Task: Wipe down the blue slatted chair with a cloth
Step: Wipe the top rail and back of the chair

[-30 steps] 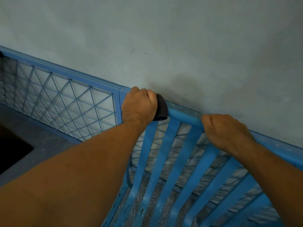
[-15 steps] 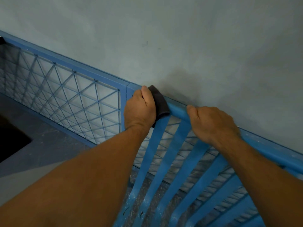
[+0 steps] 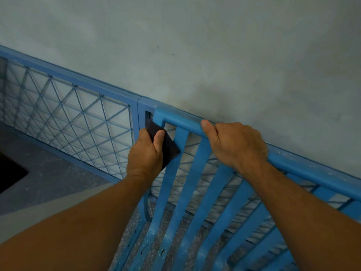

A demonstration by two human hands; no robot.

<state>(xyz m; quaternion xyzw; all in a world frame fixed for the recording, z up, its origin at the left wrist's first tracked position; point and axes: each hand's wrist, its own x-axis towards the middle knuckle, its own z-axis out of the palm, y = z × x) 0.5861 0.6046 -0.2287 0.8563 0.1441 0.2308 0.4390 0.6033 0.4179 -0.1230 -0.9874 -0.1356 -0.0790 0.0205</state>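
- the blue slatted chair [image 3: 197, 173] stands pushed up against a pale wall [image 3: 195, 45], its rounded top rail running down to the right and its flat slats fanning toward the camera.
- the left hand [image 3: 146, 155] sits at the chair's left corner, just below the bend where the top rail turns into the outer upright.
- that hand is closed around a dark cloth [image 3: 166, 145], thumb pressed flat on the cloth's near face and pointing up toward the rail; the other fingers are hidden behind the upright.
- the cloth is folded round the outer upright, its top edge reaching up beside the chair's corner and its lower corner sticking out to the right toward the first slat.
- the left forearm comes in long from the lower left, wrist straight, back of the hand facing the camera.
- the right hand [image 3: 236, 145] grips the chair's top rail to the right of the corner, fingers curled over the far side, thumb lying along the rail and pointing left toward the cloth.
- the right grip is tight on the bare rail; the knuckles are raised and the wrist bends down into a forearm that leaves at the lower right.
- the two hands are near each other, one slat showing between them.
- a blue mesh panel [image 3: 74, 124] runs along the wall to the left of the chair, touching or nearly touching its corner.
- a grey speckled floor [image 3: 48, 182] shows left of the chair and through its slats.
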